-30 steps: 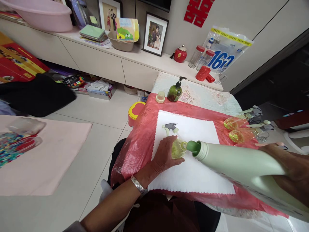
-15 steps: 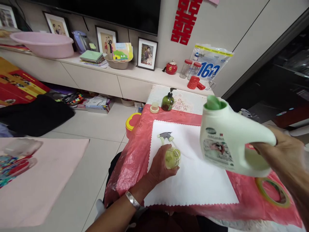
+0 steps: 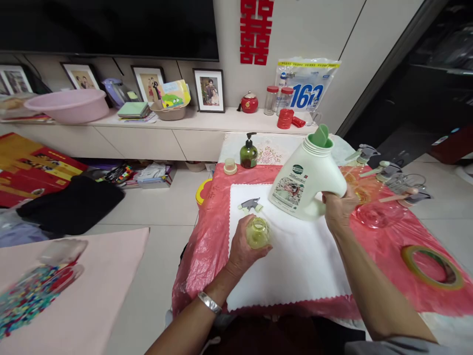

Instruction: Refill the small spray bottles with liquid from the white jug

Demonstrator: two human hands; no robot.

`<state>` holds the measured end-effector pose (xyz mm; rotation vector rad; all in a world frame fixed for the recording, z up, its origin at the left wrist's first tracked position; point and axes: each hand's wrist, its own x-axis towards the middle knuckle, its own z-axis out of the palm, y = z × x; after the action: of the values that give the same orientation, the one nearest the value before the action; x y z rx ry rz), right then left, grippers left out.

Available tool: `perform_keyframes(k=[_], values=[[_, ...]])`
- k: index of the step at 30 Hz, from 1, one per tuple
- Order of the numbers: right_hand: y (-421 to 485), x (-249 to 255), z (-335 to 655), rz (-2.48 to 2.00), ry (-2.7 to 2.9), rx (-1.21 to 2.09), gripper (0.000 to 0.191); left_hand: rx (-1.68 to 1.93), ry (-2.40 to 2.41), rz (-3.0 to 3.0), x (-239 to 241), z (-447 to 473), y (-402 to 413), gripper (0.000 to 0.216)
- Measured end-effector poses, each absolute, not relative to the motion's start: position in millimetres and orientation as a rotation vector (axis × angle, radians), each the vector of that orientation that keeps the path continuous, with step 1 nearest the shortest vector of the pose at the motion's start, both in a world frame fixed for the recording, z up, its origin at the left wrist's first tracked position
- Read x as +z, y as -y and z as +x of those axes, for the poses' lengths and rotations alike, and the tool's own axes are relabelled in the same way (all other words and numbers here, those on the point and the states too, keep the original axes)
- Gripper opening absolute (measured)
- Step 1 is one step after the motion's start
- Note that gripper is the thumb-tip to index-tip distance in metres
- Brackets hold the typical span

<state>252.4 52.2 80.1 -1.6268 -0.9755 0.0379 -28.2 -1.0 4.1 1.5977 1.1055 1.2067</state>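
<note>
My left hand (image 3: 244, 244) is wrapped round a small yellow-green clear bottle (image 3: 257, 232) with an uncovered mouth, over the white cloth (image 3: 291, 266). By its handle, my right hand (image 3: 340, 209) grips a large pale green detergent jug (image 3: 299, 180). The jug leans slightly, its green spout (image 3: 322, 135) pointing up and its base at the cloth's right part; whether it rests there I cannot tell. A grey and pale green spray head (image 3: 251, 204) lies on the cloth just beyond the bottle. Farther back stand a cream cap (image 3: 229, 166) and a dark green pump bottle (image 3: 249, 153).
Several spray bottles (image 3: 384, 172) stand on the red plastic sheet (image 3: 199, 246) at right, near a tape roll (image 3: 432, 267). Behind are a cabinet top (image 3: 207, 123) with picture frames, a pink basin (image 3: 68, 106) and jars. A pink table (image 3: 111, 276) holding colourful pieces is at left.
My right hand has brought the jug left and down toward the cloth, turning it from tilted to nearly upright. My left hand still holds the bottle. The camera view has shifted.
</note>
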Motion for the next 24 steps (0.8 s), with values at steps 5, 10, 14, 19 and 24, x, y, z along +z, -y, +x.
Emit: perform_keyframes(k=[5, 10, 14, 19, 24], values=[[-57, 64, 253, -1.625, 0.915, 0.087, 0.034, 1.188, -1.103, 1.608, 2, -30, 0, 0.092], [-57, 65, 255, -1.652, 0.96, 0.158, 0.041, 1.168, -1.126, 1.577, 3, -32, -1, 0.089], [-42, 70, 254, -1.683, 1.067, 0.216, 0.04, 1.168, -1.046, 1.425, 3, -32, -4, 0.081], [-3, 69, 256, -1.661, 1.116, 0.106, 0.056, 1.2, -0.979, 1.347, 9, -32, -9, 0.074], [36, 60, 249, -1.616, 1.043, -0.027, 0.046, 1.148, -0.976, 1.238, 22, -32, -8, 0.075]])
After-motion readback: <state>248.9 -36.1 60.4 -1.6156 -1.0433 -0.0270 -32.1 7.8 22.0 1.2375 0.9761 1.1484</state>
